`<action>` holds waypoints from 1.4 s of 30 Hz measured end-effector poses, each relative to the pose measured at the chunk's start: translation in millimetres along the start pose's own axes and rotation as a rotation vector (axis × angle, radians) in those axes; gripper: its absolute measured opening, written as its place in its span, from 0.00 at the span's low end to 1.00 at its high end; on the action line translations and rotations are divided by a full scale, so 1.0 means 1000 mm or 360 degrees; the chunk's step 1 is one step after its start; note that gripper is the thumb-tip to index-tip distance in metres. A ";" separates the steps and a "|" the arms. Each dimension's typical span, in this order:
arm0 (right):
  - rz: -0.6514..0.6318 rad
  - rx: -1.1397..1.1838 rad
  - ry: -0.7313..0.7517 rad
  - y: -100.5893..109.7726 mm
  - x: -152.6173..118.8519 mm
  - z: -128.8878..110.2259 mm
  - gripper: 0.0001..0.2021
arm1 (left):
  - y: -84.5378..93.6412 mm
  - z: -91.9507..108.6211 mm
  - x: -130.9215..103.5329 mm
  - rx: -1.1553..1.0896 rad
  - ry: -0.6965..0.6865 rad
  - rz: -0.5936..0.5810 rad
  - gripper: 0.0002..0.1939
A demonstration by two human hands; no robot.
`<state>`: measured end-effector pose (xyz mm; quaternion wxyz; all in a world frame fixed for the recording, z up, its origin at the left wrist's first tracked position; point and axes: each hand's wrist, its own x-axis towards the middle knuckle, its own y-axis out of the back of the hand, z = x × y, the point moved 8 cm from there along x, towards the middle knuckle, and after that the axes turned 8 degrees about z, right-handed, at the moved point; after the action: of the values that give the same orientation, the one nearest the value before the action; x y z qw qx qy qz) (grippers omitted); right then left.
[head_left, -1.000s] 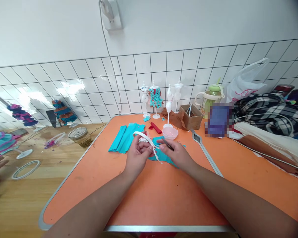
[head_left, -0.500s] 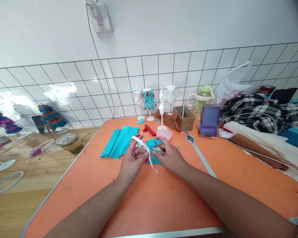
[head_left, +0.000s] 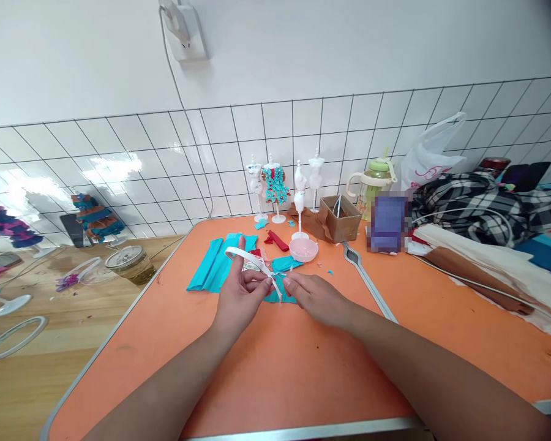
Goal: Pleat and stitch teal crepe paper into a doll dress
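My left hand (head_left: 239, 294) pinches a narrow white strip (head_left: 252, 258), which bends over the raised index finger in a loop. Its loose end (head_left: 277, 290) hangs down past the thumb. Close on the right, my right hand (head_left: 319, 299) is closed, thumb against finger, at thin white ends that reach over from the strip; how much it grips is hidden. Below and behind the hands lie a folded piece of turquoise crepe paper (head_left: 284, 264) and a larger turquoise sheet (head_left: 220, 263). A pink bowl (head_left: 303, 250) stands just beyond, near a red paper scrap (head_left: 278, 241).
Several small white mannequins (head_left: 299, 195) stand at the back, one dressed in turquoise and red (head_left: 275, 185). A cardboard box (head_left: 341, 220), a green-lidded jug (head_left: 376, 180) and plaid cloth (head_left: 463, 205) are on the right. A lidded glass jar (head_left: 131, 264) stands left on the wooden surface.
My left hand has shifted slightly left with the strip, its loop now wider. My right hand has turned and lowered, fingers closing; the dark, thin item seen at its fingers no longer shows.
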<state>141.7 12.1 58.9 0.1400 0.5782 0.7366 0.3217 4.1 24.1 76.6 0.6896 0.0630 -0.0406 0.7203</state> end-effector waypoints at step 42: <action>0.0136 -0.0006 0.0013 -0.008 0.000 -0.007 0.17 | -0.008 -0.003 -0.005 -0.0021 -0.0204 -0.0089 0.47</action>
<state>132.0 9.0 59.0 0.1242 0.6076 0.7112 0.3310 11.8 19.8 73.1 0.7059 0.1057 -0.0876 0.6949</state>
